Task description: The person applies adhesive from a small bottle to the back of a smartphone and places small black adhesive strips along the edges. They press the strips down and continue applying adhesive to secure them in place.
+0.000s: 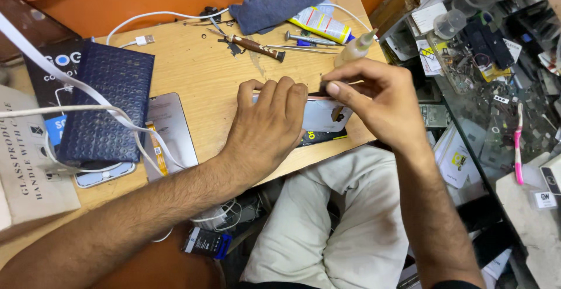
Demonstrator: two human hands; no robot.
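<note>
Bright, even light; slight edge distortion

- Near right of the wooden table (204, 61): taken up by the left hand (266, 128) and right hand (380, 105), both closed on a phone (324, 113) at the near edge.
- Far right: blocked by a blue cloth (277, 7), glue tube (321, 24), screwdriver (254, 45), tweezers (301, 48) and a squeeze bottle (353, 49) just beyond the right hand.
- Centre: bare wood between the screwdriver and the left hand; a hand could pass here.
- Left: a dark blue case (108, 108) and a grey panel (170, 131) lie side by side, with white cables (87, 111) draped across them.
- Far left: a white plug lead (143, 39) crosses the wood.
- Right of the table: a glass counter (497, 108) packed with small parts.
</note>
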